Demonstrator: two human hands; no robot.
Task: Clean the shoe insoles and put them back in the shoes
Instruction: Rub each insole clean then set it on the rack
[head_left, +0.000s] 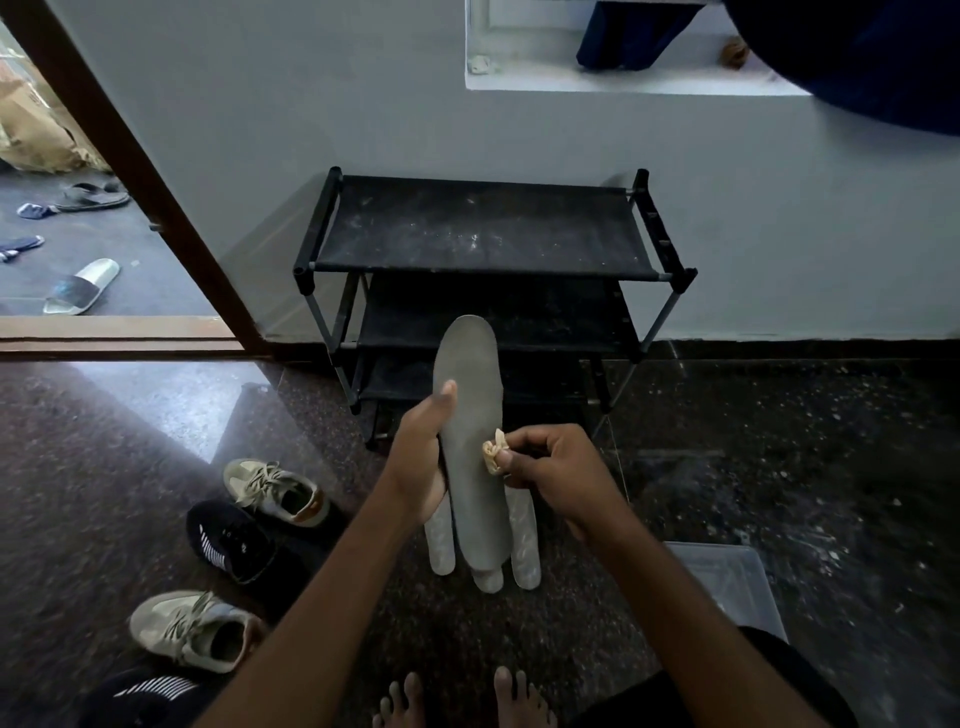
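so the left hand (418, 467) grips the grey insole (467, 374) around its lower half, long axis pointing straight away past the thumb, while the right hand (558, 470) pinches a cloth wad (493, 457) touching the edge opposite that grip, so lengthwise wipes probably come next.

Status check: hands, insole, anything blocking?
Left hand grips grey insole, held up. Right hand pinches cloth wad against its face. Other insoles on floor below; shoes at left, nothing blocking.
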